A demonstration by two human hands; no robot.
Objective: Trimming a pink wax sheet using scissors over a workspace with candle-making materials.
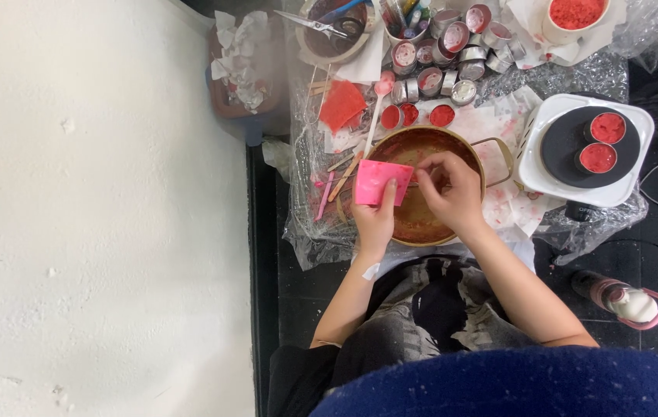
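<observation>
A pink cup [381, 182] is gripped in the left hand [375, 220] over the near-left rim of a brass pot [422, 147]; the right hand [452, 193], fingers pinched at the cup's right edge, is held above the pot's middle.

Scissors [321, 25], hotplate [585, 147], small tins [452, 58]

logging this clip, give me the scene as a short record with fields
setting: floor workspace on plastic sheet, beside a white wall
left hand: holds a pink cup tilted over the bowl
right hand: fingers at the cup's mouth, over the bowl
bowl: round, metal, reddish inside, with handle
hot plate: white, two small tins of red stuff on top
nearby: small tins, scissors, wooden sticks, bottle
</observation>
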